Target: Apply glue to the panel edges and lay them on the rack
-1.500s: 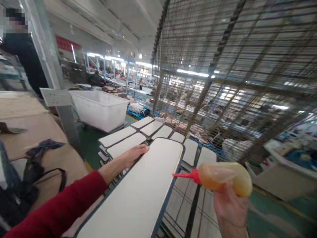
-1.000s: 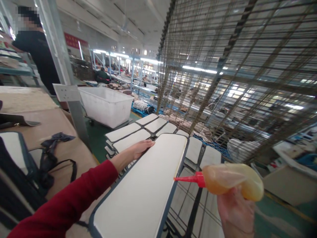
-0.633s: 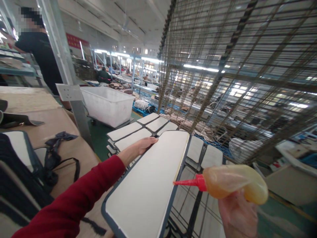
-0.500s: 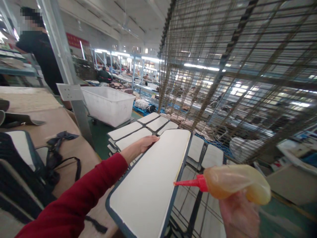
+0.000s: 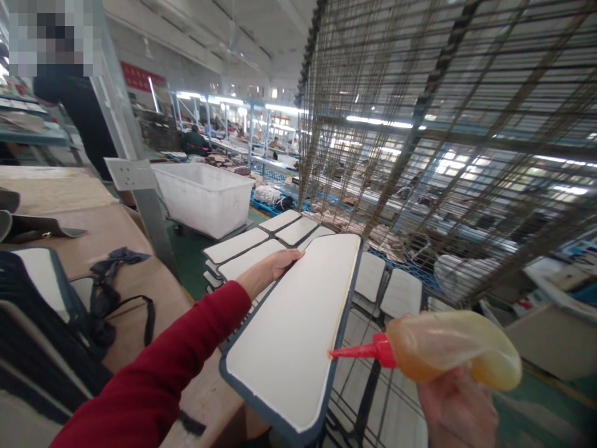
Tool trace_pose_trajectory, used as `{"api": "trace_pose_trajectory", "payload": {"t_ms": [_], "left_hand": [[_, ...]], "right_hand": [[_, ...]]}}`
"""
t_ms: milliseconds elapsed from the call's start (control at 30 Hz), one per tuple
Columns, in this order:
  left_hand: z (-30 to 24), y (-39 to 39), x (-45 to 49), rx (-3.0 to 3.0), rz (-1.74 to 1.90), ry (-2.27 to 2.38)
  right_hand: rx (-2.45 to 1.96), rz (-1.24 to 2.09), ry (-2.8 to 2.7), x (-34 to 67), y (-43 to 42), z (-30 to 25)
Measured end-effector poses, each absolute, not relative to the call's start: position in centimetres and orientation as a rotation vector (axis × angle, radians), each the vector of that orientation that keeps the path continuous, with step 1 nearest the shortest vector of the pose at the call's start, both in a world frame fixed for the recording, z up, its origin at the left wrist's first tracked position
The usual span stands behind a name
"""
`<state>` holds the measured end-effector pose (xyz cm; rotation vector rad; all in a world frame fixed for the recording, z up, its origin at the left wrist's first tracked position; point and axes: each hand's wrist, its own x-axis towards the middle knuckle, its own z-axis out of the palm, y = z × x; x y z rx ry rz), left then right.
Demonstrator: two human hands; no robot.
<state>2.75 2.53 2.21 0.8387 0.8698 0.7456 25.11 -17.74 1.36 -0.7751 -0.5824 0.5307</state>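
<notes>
The squeeze bottle, soft and full of amber glue, sits in the right hand, whose fingers are wrapped up around its underside from below. Only the top of that hand shows; the wrist is cut off by the bottom edge. The bottle lies nearly level, with its red nozzle pointing left. The nozzle's tip meets the right-hand edge of the white panel, right where the white face joins its dark grey rim. A thin yellowish line runs along that edge toward the far end.

The left hand, out of a red sleeve, lies on the panel's far left edge with the fingers together on the white face. The thumb is hidden, so I cannot tell whether the hand is clamping the panel or only steadying it. The panel slants from near to far, and its near corner juts past the brown worktable.

Beyond the panel, more white panels lie in rows on a low wire rack. A tall wire shelving unit fills the right side, blurred. Far left stand a white tub, a metal post and a person in dark clothes. On the near left of the table a black strap lies beside dark pieces cut off by the frame.
</notes>
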Motion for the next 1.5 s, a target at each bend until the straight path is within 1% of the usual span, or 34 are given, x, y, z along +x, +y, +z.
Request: {"api": "trace_pose_trajectory", "payload": {"t_ms": [267, 500, 767, 1233, 1500], "left_hand": [[2.5, 2.9, 2.5, 0.829, 0.73, 0.874], [2.5, 3.2, 2.3, 0.809, 0.734, 0.896], [2.2, 3.6, 1.9, 0.776, 0.735, 0.889], [0.9, 4.7, 0.9, 0.672, 0.867, 0.886], [0.9, 5.1, 0.3, 0.601, 0.955, 0.942]], "right_hand": [[-0.773, 0.545, -0.604, 25.2, -18.0, 0.9], [-0.857, 0.53, -0.527, 25.1, -18.0, 1.2], [-0.843, 0.527, -0.599, 25.2, -18.1, 1.0], [-0.781, 0.49, -0.732, 25.6, -18.5, 0.2], [-0.789, 0.507, -0.703, 25.9, -18.8, -0.3]]}}
